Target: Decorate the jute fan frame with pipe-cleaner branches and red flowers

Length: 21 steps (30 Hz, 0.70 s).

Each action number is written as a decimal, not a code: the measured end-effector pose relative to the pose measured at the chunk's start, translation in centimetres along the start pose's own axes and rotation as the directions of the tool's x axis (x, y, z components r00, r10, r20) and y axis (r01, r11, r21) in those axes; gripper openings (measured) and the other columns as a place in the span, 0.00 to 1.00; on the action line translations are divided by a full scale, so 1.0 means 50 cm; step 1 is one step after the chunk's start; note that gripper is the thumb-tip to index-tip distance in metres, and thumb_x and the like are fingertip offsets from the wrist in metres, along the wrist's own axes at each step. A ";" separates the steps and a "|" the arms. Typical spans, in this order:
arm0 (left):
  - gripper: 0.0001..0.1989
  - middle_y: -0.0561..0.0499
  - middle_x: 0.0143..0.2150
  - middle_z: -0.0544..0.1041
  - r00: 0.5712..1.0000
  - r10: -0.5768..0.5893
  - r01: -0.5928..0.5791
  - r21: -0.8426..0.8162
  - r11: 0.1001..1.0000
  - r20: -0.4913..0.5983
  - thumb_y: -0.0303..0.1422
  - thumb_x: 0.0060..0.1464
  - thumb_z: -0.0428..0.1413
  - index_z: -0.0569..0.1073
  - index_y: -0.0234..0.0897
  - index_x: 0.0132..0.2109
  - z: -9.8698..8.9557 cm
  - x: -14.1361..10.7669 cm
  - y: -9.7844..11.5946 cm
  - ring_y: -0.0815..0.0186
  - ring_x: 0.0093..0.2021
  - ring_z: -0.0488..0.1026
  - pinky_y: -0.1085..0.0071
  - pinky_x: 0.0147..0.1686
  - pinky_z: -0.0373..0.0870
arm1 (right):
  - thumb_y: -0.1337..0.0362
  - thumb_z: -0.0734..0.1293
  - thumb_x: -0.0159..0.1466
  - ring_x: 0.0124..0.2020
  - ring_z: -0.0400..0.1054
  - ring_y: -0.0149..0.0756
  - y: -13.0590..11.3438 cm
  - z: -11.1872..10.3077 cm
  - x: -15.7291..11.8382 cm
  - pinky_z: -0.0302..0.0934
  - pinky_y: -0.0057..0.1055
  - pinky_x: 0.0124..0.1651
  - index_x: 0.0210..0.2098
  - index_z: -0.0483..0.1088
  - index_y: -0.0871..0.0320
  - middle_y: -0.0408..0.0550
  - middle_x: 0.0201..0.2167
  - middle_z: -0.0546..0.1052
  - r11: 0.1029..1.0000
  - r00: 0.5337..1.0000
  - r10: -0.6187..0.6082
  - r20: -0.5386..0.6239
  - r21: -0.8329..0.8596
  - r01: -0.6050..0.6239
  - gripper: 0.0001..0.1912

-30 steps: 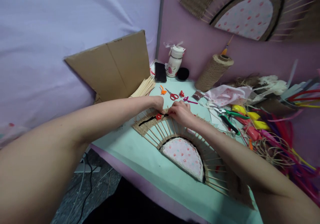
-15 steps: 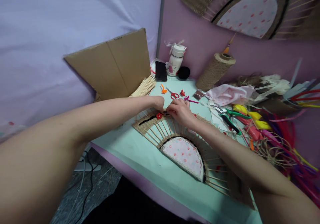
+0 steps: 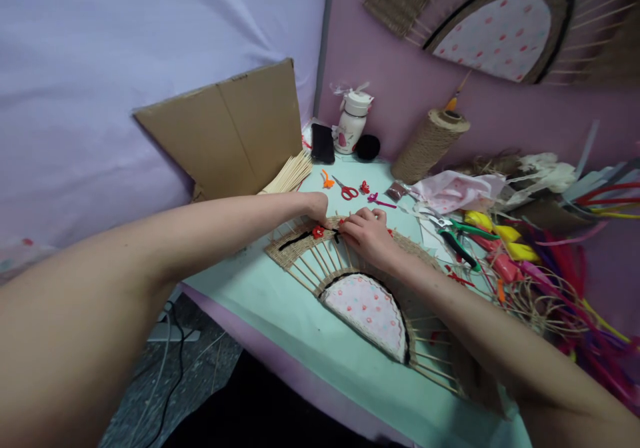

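Note:
A fan-shaped woven piece with thin sticks and a dotted half-round centre (image 3: 369,309) lies on the pale green table (image 3: 260,308). My left hand (image 3: 318,208) is at its upper woven band, beside a red flower (image 3: 319,232); its fingertips are mostly hidden. My right hand (image 3: 366,229) is closed at the same band, fingers bent around something small I cannot make out. A short black strip (image 3: 337,236) shows between the hands. Red-handled scissors (image 3: 346,189) lie beyond my hands, near a small red flower (image 3: 365,187) and a purple one (image 3: 381,201).
Behind stand a white bottle (image 3: 351,121), a phone (image 3: 323,143) and a twine spool (image 3: 430,143). Cardboard (image 3: 227,135) leans at the left beside thin sticks (image 3: 289,173). Green-handled pliers (image 3: 460,245) and tangled coloured strips crowd the right.
My right hand has shifted slightly right, away from my left hand. More of the black strip now shows between them. The left hand stays nearly in place.

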<state>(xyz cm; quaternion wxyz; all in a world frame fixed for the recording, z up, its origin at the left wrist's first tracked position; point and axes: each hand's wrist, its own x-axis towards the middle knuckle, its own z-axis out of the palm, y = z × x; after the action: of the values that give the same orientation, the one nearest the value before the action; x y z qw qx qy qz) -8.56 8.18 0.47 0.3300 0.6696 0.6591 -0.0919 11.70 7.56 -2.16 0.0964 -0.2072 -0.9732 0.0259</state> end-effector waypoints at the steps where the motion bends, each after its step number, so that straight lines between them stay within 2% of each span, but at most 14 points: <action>1: 0.18 0.48 0.27 0.76 1.000 -0.030 0.030 0.039 0.999 -0.008 0.47 0.40 0.64 0.78 0.35 0.30 -0.002 -0.004 -0.002 0.59 0.39 0.70 0.71 0.38 0.63 | 0.61 0.56 0.71 0.44 0.57 0.41 0.000 0.000 0.000 0.40 0.41 0.48 0.38 0.74 0.56 0.50 0.38 0.77 1.000 1.000 -0.001 0.003 -0.006 0.001 0.15; 4: 0.19 0.51 0.32 0.79 1.000 -0.024 0.024 0.046 0.999 -0.001 0.48 0.44 0.61 0.79 0.36 0.34 -0.008 -0.020 -0.014 0.64 0.37 0.70 0.74 0.34 0.62 | 0.61 0.56 0.71 0.44 0.57 0.41 -0.002 0.000 0.001 0.39 0.41 0.47 0.38 0.73 0.55 0.50 0.39 0.77 1.000 1.000 -0.001 0.001 -0.005 0.001 0.15; 8: 0.13 0.54 0.34 0.80 0.999 0.050 -0.048 -0.083 0.995 0.021 0.37 0.41 0.62 0.79 0.38 0.37 -0.010 -0.034 -0.031 0.68 0.38 0.70 0.78 0.35 0.62 | 0.61 0.56 0.71 0.45 0.56 0.42 -0.004 -0.001 0.001 0.39 0.41 0.48 0.39 0.74 0.54 0.50 0.40 0.76 1.000 1.000 -0.017 -0.009 -0.006 0.017 0.15; 10: 0.13 0.55 0.34 0.80 0.998 0.056 -0.054 -0.104 0.993 0.015 0.35 0.39 0.62 0.80 0.38 0.36 -0.007 -0.034 -0.035 0.69 0.37 0.70 0.78 0.35 0.63 | 0.61 0.56 0.71 0.45 0.56 0.42 -0.005 0.000 0.000 0.39 0.41 0.48 0.40 0.74 0.54 0.51 0.41 0.75 1.000 1.000 -0.029 -0.009 -0.008 0.029 0.15; 21: 0.08 0.54 0.32 0.79 1.000 0.023 -0.023 -0.038 0.999 -0.005 0.30 0.39 0.60 0.78 0.36 0.32 -0.002 -0.035 -0.016 0.69 0.34 0.70 0.77 0.35 0.64 | 0.60 0.57 0.71 0.47 0.56 0.43 -0.005 0.003 -0.008 0.40 0.42 0.49 0.42 0.74 0.54 0.51 0.42 0.76 0.999 0.999 -0.051 0.009 0.005 0.051 0.15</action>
<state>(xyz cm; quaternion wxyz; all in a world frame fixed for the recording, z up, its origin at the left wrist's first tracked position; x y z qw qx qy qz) -9.56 6.74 1.25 0.3420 0.6710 0.6536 -0.0741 11.93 7.18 -2.37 0.0930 -0.1819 -0.9785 0.0267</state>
